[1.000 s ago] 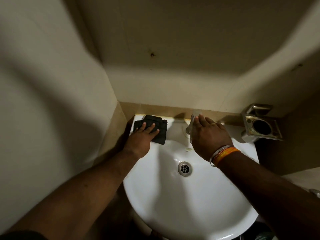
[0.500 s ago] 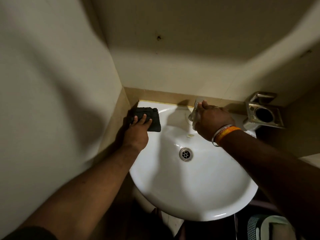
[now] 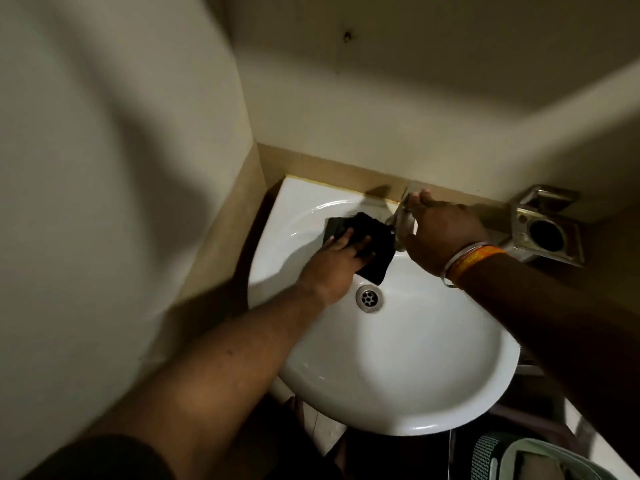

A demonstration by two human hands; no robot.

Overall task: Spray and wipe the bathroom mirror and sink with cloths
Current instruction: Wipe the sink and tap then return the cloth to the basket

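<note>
Shadow and motion blur swallow much of the tap (image 3: 401, 223), a metal shape at the back of the white sink (image 3: 398, 368) that the right hand (image 3: 443, 233) partly covers; its grip seems to curl round the tap. The left hand (image 3: 332, 268) presses a dark cloth (image 3: 481, 251) with flat fingers against the basin's rear slope, just above the drain (image 3: 369, 298). A metal holder (image 3: 547, 233) (its round socket looks dark inside, contents unreadable) sits on the wall to the right.
</note>
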